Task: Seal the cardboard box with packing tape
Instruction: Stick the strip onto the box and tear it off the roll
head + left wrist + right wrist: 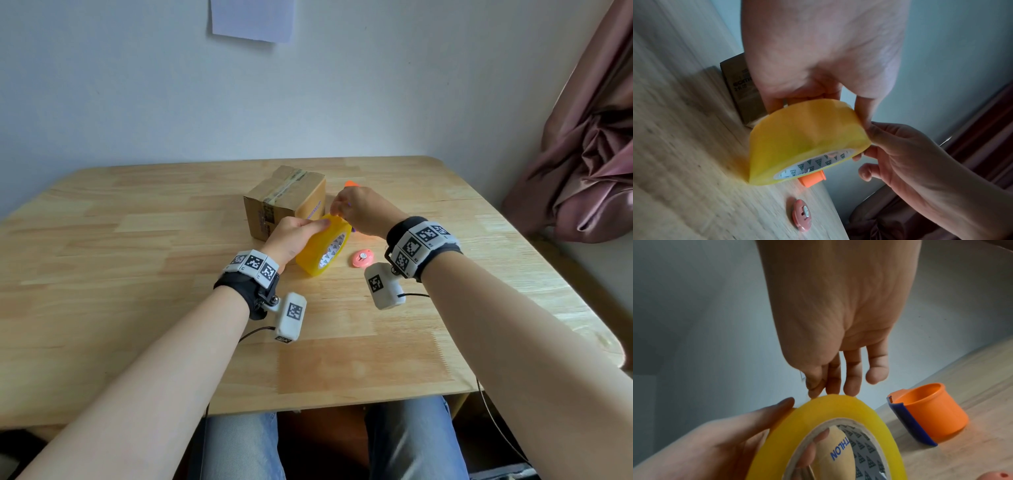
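A small cardboard box point(284, 200) with old tape strips across its top stands on the wooden table point(137, 257), at mid-far. Just in front of it, my left hand point(308, 228) grips a yellow roll of packing tape point(323, 250) by its outer face, tilted on edge with its lower rim on the table. In the left wrist view the thumb and fingers of the left hand point(818, 95) wrap the roll point(803, 139). My right hand point(337, 209) pinches at the roll's upper rim point(824, 404) with thumb and fingertips point(813, 391). No loose tape end shows.
An orange cup-shaped tape cutter point(927, 412) with a blue blade guard lies right of the box. A small pink round object point(362, 257) sits on the table right of the roll. A pink curtain point(589, 154) hangs beyond the table's right edge.
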The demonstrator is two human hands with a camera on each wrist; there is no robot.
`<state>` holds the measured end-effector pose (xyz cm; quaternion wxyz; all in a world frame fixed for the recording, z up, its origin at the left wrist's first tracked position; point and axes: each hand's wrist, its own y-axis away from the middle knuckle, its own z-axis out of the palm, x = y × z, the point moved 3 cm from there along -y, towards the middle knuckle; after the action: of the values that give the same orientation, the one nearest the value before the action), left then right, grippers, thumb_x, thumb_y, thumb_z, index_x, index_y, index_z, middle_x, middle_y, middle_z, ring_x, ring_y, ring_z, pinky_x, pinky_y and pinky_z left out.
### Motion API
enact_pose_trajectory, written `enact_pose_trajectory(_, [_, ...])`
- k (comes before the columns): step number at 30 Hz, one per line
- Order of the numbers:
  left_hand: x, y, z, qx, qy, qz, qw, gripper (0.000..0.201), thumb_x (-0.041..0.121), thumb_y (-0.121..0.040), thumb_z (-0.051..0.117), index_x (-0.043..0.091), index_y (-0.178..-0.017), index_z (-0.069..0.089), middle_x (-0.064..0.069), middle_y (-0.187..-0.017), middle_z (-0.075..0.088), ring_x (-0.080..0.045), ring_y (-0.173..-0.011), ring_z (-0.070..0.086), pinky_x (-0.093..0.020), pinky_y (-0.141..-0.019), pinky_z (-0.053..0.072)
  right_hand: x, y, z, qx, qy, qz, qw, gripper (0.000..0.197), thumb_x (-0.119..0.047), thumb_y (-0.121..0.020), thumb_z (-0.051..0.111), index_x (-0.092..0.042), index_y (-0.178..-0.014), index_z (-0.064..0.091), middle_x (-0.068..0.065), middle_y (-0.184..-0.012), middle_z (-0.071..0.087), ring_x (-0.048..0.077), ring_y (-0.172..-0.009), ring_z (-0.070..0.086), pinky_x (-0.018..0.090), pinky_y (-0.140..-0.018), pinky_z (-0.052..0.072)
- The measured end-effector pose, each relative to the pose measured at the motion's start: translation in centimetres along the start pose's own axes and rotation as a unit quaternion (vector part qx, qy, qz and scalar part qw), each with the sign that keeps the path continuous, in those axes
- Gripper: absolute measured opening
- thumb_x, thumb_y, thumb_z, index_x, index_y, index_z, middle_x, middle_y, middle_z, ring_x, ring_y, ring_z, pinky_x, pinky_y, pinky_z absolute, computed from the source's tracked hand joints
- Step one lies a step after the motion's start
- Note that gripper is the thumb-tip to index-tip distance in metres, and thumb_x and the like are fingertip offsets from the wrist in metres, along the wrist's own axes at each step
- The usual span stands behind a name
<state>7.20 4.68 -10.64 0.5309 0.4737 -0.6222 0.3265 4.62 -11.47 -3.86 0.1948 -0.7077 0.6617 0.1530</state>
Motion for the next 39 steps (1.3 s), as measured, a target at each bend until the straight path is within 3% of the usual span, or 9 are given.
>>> enact_pose_trajectory(3, [0.0, 0.0, -0.1, 0.004, 0.0, -0.004, 1.0, 0.036, 0.051, -0.087, 0.072, 0.018, -0.1, 0.08, -0.009, -0.107, 0.079, -0.027, -0.105, 0.072, -0.043, -0.1, 0.054, 0.0, 0.5, -0.4, -0.003, -0.033, -0.008, 0.999, 0.024, -0.019, -0.104, 0.048, -0.019, -0.097, 0.071, -0.004, -0.086, 0.063, 0.013, -0.067, 0.058, 0.014, -0.058, 0.053])
enact_pose_trajectory(6, [-0.1, 0.1, -0.2, -0.007, 0.003, -0.002, 1.0, 0.032, 0.049, -0.088, 0.073, 0.02, -0.1, 0.08, -0.005, -0.105, 0.079, -0.024, -0.106, 0.072, -0.038, -0.097, 0.054, 0.0, 1.0, -0.8, 0.001, -0.047, -0.018, 0.999, 0.018, -0.029, -0.099, 0.064, -0.015, -0.102, 0.074, -0.011, -0.07, 0.059, 0.01, -0.053, 0.056, 0.011, -0.037, 0.039])
enact_pose_trajectory(11, [0.2, 0.5, -0.1, -0.019, -0.014, 0.0, 1.0, 0.026, 0.044, -0.088, 0.074, 0.021, -0.1, 0.079, -0.004, -0.105, 0.078, -0.022, -0.104, 0.072, -0.037, -0.096, 0.053, -0.2, 0.3, -0.6, 0.001, -0.007, -0.012, 1.0, 0.025, -0.027, -0.1, 0.062, -0.009, -0.112, 0.074, -0.015, -0.065, 0.052, -0.001, -0.059, 0.05, 0.016, -0.051, 0.035])
enact_pose_trajectory(16, [0.6, 0.6, 0.0, 0.014, -0.002, -0.017, 1.0, 0.033, 0.044, -0.09, 0.073, 0.014, -0.105, 0.077, -0.007, -0.105, 0.076, -0.023, -0.1, 0.07, -0.033, -0.087, 0.055, -0.8, 0.3, -0.5, 0.0, 0.017, -0.024, 1.0, 0.025, -0.025, -0.102, 0.058, -0.007, -0.115, 0.07, -0.015, -0.068, 0.048, 0.005, -0.063, 0.049, 0.017, -0.055, 0.034])
enact_pose_trajectory(21, [1.1, 0.6, 0.1, 0.031, -0.012, -0.024, 0.999, 0.039, 0.044, -0.09, 0.073, 0.011, -0.112, 0.074, -0.012, -0.114, 0.074, -0.028, -0.108, 0.069, -0.041, -0.099, 0.054, -0.7, 0.7, -0.8, 0.017, 0.01, -0.032, 0.999, 0.021, -0.024, -0.102, 0.058, -0.008, -0.112, 0.068, -0.015, -0.068, 0.049, 0.004, -0.063, 0.05, 0.02, -0.056, 0.035])
enact_pose_trajectory(25, [1.4, 0.5, 0.1, 0.041, -0.011, 0.005, 0.999, 0.047, 0.045, -0.088, 0.074, 0.028, -0.131, 0.064, -0.003, -0.132, 0.064, -0.023, -0.116, 0.064, -0.042, -0.099, 0.054, -0.6, 0.9, -1.0, 0.021, 0.011, -0.036, 0.999, 0.018, -0.022, -0.101, 0.06, -0.009, -0.11, 0.068, -0.005, -0.076, 0.058, 0.019, -0.077, 0.056, 0.025, -0.067, 0.039])
enact_pose_trajectory(28, [1.8, 0.8, 0.4, 0.024, -0.024, 0.027, 0.999, 0.035, 0.042, -0.09, 0.072, 0.033, -0.124, 0.069, -0.003, -0.138, 0.062, -0.023, -0.118, 0.063, -0.038, -0.092, 0.057, -0.5, 0.8, -1.1, 0.029, 0.011, -0.039, 0.999, 0.016, -0.021, -0.1, 0.06, -0.01, -0.107, 0.069, 0.004, -0.095, 0.068, 0.02, -0.08, 0.062, 0.028, -0.069, 0.046])
enact_pose_trajectory(33, [2.1, 1.1, 0.4, 0.032, -0.032, 0.039, 0.998, 0.034, 0.038, -0.092, 0.072, 0.028, -0.125, 0.071, -0.004, -0.137, 0.063, -0.022, -0.115, 0.064, -0.027, -0.075, 0.054, -0.8, 0.8, -1.1, 0.03, 0.02, -0.038, 0.999, 0.013, -0.02, -0.1, 0.061, -0.011, -0.104, 0.069, 0.006, -0.097, 0.071, 0.024, -0.086, 0.069, 0.035, -0.074, 0.057])
enact_pose_trajectory(39, [2.3, 0.9, 0.7, 0.051, -0.041, 0.05, 0.997, 0.03, 0.04, -0.09, 0.073, 0.028, -0.117, 0.074, -0.004, -0.136, 0.065, -0.025, -0.127, 0.059, -0.044, -0.101, 0.052, -1.8, 0.8, -1.6, 0.01, 0.033, -0.047, 0.998, 0.007, -0.019, -0.101, 0.058, -0.018, -0.096, 0.062, 0.005, -0.087, 0.068, 0.029, -0.074, 0.074, 0.046, -0.069, 0.063])
